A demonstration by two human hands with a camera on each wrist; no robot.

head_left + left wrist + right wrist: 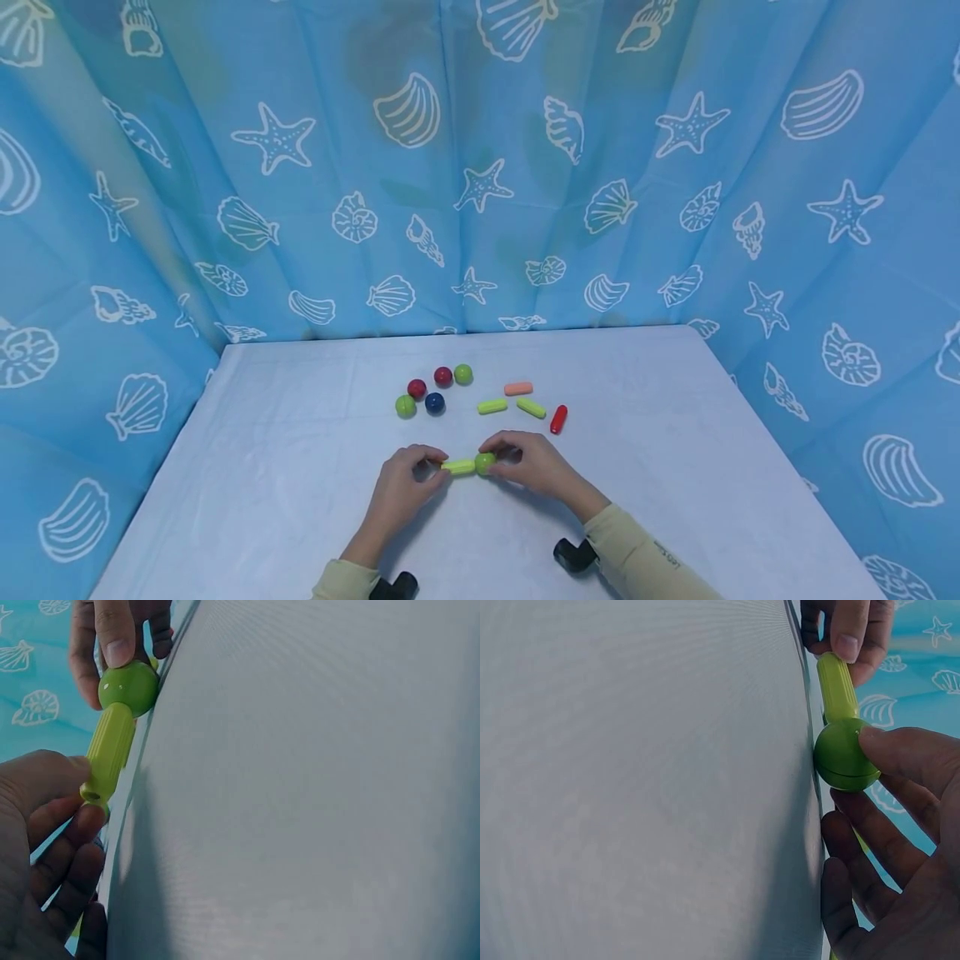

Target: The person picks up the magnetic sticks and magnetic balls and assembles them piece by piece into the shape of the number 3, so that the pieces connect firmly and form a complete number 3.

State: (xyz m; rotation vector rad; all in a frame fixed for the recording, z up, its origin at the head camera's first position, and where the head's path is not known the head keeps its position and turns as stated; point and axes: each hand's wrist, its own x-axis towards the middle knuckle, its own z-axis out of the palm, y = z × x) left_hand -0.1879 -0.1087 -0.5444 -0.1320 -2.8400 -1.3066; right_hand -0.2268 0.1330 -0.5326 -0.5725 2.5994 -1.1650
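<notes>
My left hand (403, 490) pinches a yellow-green ridged rod (459, 467) near its left end, thumb and fingers on either side. At the rod's other end sits a green ball (485, 463), which my right hand (536, 464) grips between thumb and fingers. In the left wrist view the rod (111, 750) meets the ball (129, 688) end-on, and the two touch. The right wrist view also has the ball (847, 754) against the rod (837, 686); whether the rod goes into the ball cannot be made out.
Farther back on the white table (300, 458) lie red balls (443, 377), green balls (405, 407) and a dark blue ball (435, 403). To their right are yellow-green rods (492, 406), an orange rod (518, 388) and a red rod (558, 419). A blue curtain (480, 167) hangs behind.
</notes>
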